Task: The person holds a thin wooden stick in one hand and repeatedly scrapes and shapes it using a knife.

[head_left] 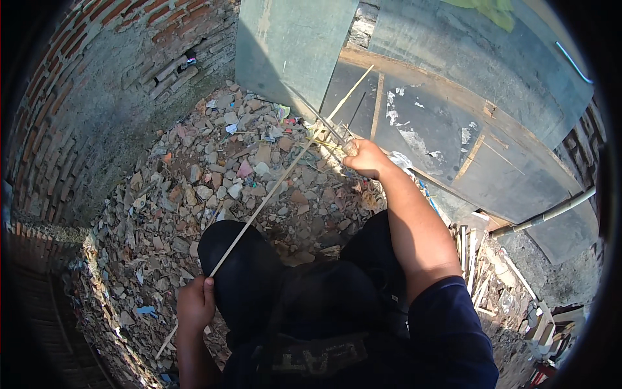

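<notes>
A long, thin bamboo strip slants across my lap from the lower left up toward the panels. My left hand is closed round its lower part, beside my left knee, and a short end sticks out below the fist. My right hand grips the wooden handle of a long-bladed knife, out in front of my right knee. The blade points up and to the left and crosses the strip near its far part. Whether the blade touches the strip, I cannot tell.
Broken stone and brick rubble covers the ground around my legs. A brick wall rises at the left. Grey-green panels lean ahead and to the right. Cut sticks lie at my right, below a bamboo pole.
</notes>
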Demonstrator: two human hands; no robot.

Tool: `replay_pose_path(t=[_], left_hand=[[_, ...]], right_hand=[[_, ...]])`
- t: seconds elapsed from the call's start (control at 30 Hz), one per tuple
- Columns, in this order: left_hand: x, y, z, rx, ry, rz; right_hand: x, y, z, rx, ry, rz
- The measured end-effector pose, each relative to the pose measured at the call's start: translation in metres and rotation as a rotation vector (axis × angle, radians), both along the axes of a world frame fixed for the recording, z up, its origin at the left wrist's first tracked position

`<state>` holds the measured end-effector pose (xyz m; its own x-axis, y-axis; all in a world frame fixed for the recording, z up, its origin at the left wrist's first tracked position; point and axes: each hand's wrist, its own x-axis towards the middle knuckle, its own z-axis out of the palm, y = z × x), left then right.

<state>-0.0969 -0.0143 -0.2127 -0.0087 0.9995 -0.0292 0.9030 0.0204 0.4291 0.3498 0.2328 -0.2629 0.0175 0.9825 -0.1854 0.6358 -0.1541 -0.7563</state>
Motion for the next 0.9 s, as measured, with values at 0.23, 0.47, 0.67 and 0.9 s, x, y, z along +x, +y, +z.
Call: replay_pose_path(t=[0.23, 0.47, 0.67, 0.9], left_hand=[[0.007, -0.011, -0.013, 0.084, 0.141, 0.070], [0.007, -0.008, -0.005, 0.050, 0.208, 0.044], [-0.002, -0.011, -0.016, 0.056, 0.082, 0.030], [0.008, -0.008, -0.007, 0.026, 0.196, 0.079]], right_hand=[[-0.052, -0.037, 0.036, -0.003, -0.160, 0.513], [-0.008, -0.003, -0.012, 0.046, -0.276, 0.243], [-0.046, -0.032, 0.020, -0.014, -0.177, 0.503], [-0.064, -0.031, 0.011, 0.065, -0.395, 0.501]])
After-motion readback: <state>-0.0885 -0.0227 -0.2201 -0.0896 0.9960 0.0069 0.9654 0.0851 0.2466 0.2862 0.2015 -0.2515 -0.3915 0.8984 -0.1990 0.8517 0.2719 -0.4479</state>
